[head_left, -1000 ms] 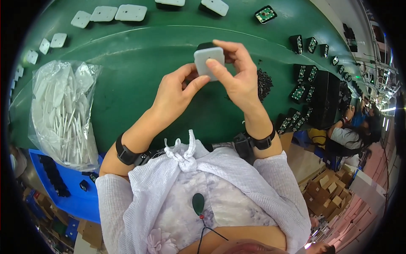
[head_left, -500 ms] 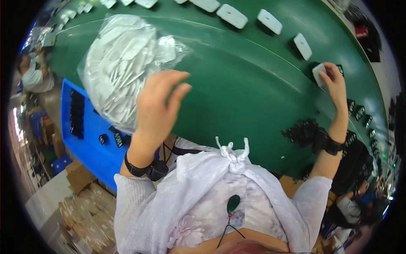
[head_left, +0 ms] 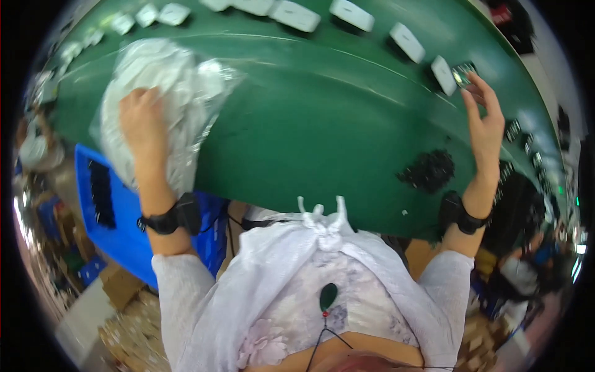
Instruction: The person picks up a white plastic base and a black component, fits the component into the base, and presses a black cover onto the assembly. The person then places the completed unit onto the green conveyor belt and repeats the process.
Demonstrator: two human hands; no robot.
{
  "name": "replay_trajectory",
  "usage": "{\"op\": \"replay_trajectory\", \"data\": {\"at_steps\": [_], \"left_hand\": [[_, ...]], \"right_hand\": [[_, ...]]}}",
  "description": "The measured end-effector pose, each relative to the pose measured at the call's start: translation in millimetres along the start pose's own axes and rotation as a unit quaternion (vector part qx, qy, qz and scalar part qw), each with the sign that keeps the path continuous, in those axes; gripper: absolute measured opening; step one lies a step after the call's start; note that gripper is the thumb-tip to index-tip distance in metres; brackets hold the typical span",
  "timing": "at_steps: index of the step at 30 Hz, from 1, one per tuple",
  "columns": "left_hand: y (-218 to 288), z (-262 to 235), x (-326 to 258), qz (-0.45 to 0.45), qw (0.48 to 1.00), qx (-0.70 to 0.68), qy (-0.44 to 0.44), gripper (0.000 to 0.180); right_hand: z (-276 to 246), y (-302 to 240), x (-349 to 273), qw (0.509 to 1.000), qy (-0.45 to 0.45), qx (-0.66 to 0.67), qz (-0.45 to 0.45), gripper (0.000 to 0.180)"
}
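Right hand (head_left: 488, 121) is hovering, thumb and fingers parted — green-board unit (head_left: 462, 75) is lying just beyond its fingertips, long axis unclear. Left hand (head_left: 142, 116), well apart, is sitting curled over clear bag (head_left: 214, 87) — can't tell grip.

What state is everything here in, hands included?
Plastic bag: holding white pieces
Left hand: curled over plastic bag; grip unclear
Circuit unit: uncovered, green board showing
Right hand: partly open, fingertips by circuit unit
White-topped units: covered
Small black pieces: heaped loose
Blue bin: open, black parts inside
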State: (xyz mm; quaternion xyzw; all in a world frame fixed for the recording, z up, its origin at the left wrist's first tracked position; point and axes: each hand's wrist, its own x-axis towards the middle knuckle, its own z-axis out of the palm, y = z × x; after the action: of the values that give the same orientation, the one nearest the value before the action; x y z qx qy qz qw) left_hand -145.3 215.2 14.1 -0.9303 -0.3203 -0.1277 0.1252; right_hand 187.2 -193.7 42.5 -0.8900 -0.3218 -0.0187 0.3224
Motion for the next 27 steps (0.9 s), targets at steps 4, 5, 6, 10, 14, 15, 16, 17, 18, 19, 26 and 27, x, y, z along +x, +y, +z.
{"op": "replay_trajectory", "data": {"at_steps": [4, 5, 6, 10, 14, 15, 16, 17, 18, 19, 26, 27], "left_hand": [[-7, -18, -5, 0.011, 0.998, -0.030, 0.053, 0.020], [-12, -19, -6, 0.029, 0.996, -0.058, 0.059, 0.020], [6, -29, -7, 0.000, 0.992, -0.098, 0.080, 0.020], [62, -33, -25, -0.095, 0.926, -0.360, 0.058, 0.019], [128, -32, -33, -0.036, 0.810, -0.578, -0.090, 0.012], [142, -29, -34, -0.026, 0.795, -0.593, -0.122, 0.012], [152, -29, -36, -0.018, 0.779, -0.608, -0.153, 0.012], [161, -29, -37, -0.027, 0.758, -0.628, -0.172, 0.012], [170, -27, -39, -0.037, 0.738, -0.646, -0.189, 0.012], [177, -24, -40, -0.033, 0.723, -0.660, -0.201, 0.012], [217, -25, -43, -0.040, 0.650, -0.715, -0.253, 0.019], [217, -27, -41, -0.042, 0.637, -0.719, -0.275, 0.021]], "right_hand": [[-8, -9, -29, 0.999, 0.016, 0.050, 0.011, 0.024], [-11, -8, -39, 0.999, 0.007, 0.040, 0.036, 0.022], [-9, -5, -49, 0.998, 0.003, 0.035, 0.055, 0.019], [7, -4, -84, 0.995, -0.030, -0.012, 0.090, 0.012], [22, -1, -100, 0.996, -0.024, -0.088, -0.004, 0.011], [22, 6, -101, 0.996, -0.021, -0.092, 0.002, 0.011], [20, 14, -96, 0.993, 0.045, -0.109, 0.018, 0.010], [16, 22, -92, 0.985, 0.112, -0.126, 0.034, 0.010], [10, 27, -87, 0.978, 0.125, -0.134, 0.104, 0.011], [5, 32, -84, 0.975, 0.104, -0.137, 0.144, 0.014], [22, 29, -82, 0.973, -0.001, -0.119, 0.198, 0.022], [24, 29, -81, 0.975, -0.005, -0.083, 0.205, 0.018]]}}
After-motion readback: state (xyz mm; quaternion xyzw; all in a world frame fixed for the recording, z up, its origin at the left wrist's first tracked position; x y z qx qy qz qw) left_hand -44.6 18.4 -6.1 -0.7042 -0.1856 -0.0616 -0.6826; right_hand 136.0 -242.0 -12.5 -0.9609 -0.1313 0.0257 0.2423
